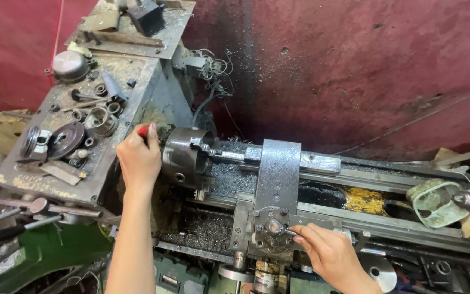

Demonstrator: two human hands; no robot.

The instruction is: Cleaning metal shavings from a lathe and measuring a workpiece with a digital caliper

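nearest to us, our right hand (327,251) rested at the front of the lathe carriage (270,218), its fingers pinched shut on a small metal handle (278,228) that projected from the dial on the carriage front. the carriage plate (277,171) stood across the bed (354,198), and the bed beneath it was covered in dark metal swarf (202,228). beyond and to the left, our left hand (138,158) was raised beside the headstock, closed around a red-tipped control (143,130); how firmly it gripped, we could not tell, since only the back of the hand showed. the chuck (183,158) lay just to the right of that hand, almost touching the knuckles, and well apart from the right hand, with the carriage between them. a short workpiece (229,155) projected from the chuck toward the carriage plate. on top of the headstock lay loose gears, rings and tools (77,133). farthest off, a red wall (354,65) closed the scene. we judged the principal hazard to be the left hand's closeness to the chuck: should the spindle turn, the jaws could strike the fingers. a second hazard was the carriage being fed too far left, which could drive it into the chuck. loose swarf could also cut bare skin.
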